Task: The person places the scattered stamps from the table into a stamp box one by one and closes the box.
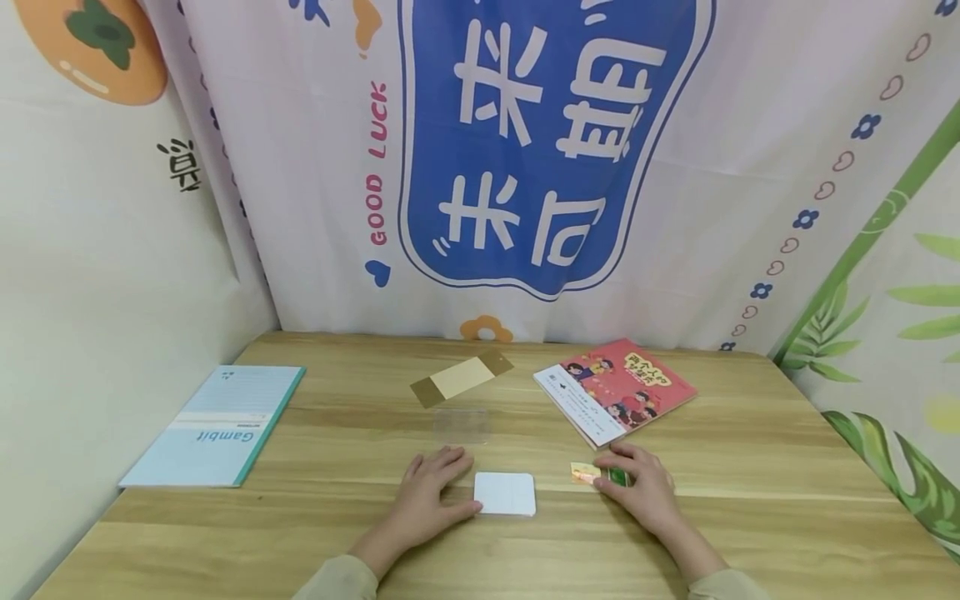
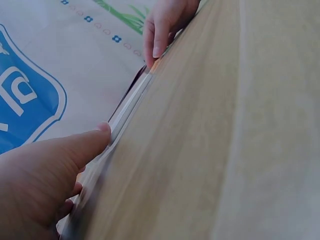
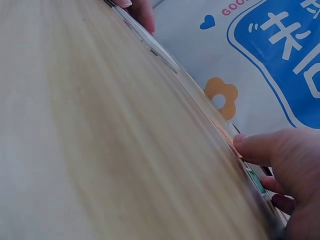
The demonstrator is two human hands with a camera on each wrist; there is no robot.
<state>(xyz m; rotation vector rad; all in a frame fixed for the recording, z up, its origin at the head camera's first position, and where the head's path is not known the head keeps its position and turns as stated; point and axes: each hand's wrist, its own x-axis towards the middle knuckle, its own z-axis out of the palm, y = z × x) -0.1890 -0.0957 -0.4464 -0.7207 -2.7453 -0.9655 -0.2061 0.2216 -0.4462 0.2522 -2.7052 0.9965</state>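
Observation:
A small white rectangular piece with rounded corners (image 1: 506, 494) lies flat on the wooden table. My left hand (image 1: 431, 496) rests at its left, the thumb tip at the near left corner and the other fingers spread on the tabletop. In the left wrist view that thumb lies along the white edge (image 2: 131, 102). To the right, my right hand (image 1: 637, 486) rests over a small flat colourful piece (image 1: 583, 473), orange and yellow on the left and green on the right. Its thumb touches the piece and its index finger reaches the far side; the hand hides part of it.
A clear plastic piece (image 1: 461, 426) lies beyond my left hand, and behind it a brown and cream strip (image 1: 461, 379). At the back right is a red picture book (image 1: 630, 383). A light blue notebook (image 1: 217, 425) lies at the left edge. Printed cloth (image 1: 322, 267) hangs behind the table.

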